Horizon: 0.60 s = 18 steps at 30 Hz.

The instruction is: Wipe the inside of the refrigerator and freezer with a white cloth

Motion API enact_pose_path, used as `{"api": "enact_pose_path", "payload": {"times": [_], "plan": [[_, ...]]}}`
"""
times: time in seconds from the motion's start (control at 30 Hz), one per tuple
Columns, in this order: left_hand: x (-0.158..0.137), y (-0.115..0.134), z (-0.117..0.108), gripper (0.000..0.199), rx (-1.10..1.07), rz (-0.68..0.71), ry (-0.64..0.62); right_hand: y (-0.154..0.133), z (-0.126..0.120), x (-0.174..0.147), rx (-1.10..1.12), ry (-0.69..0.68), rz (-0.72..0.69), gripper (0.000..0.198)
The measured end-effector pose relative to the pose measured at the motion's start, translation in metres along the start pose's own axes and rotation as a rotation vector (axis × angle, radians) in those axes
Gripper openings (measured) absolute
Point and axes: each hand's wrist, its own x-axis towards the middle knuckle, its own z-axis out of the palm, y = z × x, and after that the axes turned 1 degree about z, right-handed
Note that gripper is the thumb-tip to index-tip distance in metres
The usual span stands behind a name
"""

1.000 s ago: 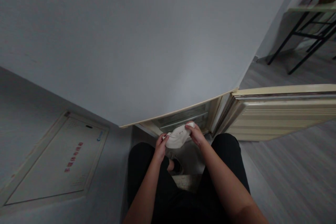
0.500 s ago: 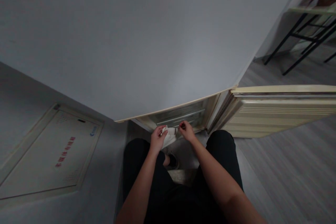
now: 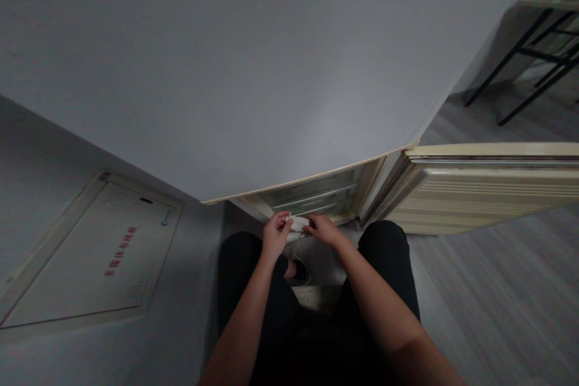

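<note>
Between my knees, both hands share a crumpled white sheet (image 3: 298, 224), soft and thin like tissue or cloth; I cannot tell which. My left hand (image 3: 275, 235) pinches its left end with thumb and fingers. At the other end, my right hand (image 3: 324, 229) has its fingers closed on the sheet's edge. Just beyond the hands lies the open lower compartment (image 3: 316, 196) of what looks like a refrigerator, with pale shelf bars inside. Its cream ribbed door (image 3: 493, 190) stands swung out to the right.
A large pale panel (image 3: 253, 72) overhangs the compartment. On the left wall is a white box cover with red characters (image 3: 67, 259). A black-legged table (image 3: 534, 54) stands at the far right on the grey wood-look floor (image 3: 511, 289). My knees flank the hands.
My right hand has come down onto the white sheet, its fingers more extended. The sheet is now bunched higher and more level between the hands. The view has shifted slightly.
</note>
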Motion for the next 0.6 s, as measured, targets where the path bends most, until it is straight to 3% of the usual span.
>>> {"api": "enact_pose_path", "payload": {"times": [0.07, 0.2, 0.3, 0.37, 0.5, 0.6], "plan": [[0.001, 0.002, 0.001, 0.03, 0.003, 0.023, 0.011, 0.001, -0.001, -0.002, -0.061, 0.034, 0.095, 0.015], [0.004, 0.005, 0.005, 0.031, 0.008, 0.051, 0.031, 0.012, 0.004, -0.002, -0.199, 0.26, 0.34, 0.019], [0.006, 0.007, 0.008, 0.032, 0.025, 0.068, 0.026, 0.022, 0.011, 0.003, -0.095, 0.164, 0.467, 0.023], [0.005, 0.01, 0.01, 0.031, 0.048, 0.088, 0.017, 0.025, 0.019, 0.007, 0.001, 0.023, 0.442, 0.031], [0.002, 0.012, 0.012, 0.026, 0.113, 0.128, 0.005, 0.019, 0.032, 0.013, 0.056, 0.033, 0.26, 0.011], [0.002, 0.007, 0.011, 0.024, 0.157, 0.137, 0.034, 0.012, 0.035, 0.012, 0.132, -0.115, 0.197, 0.016]]}}
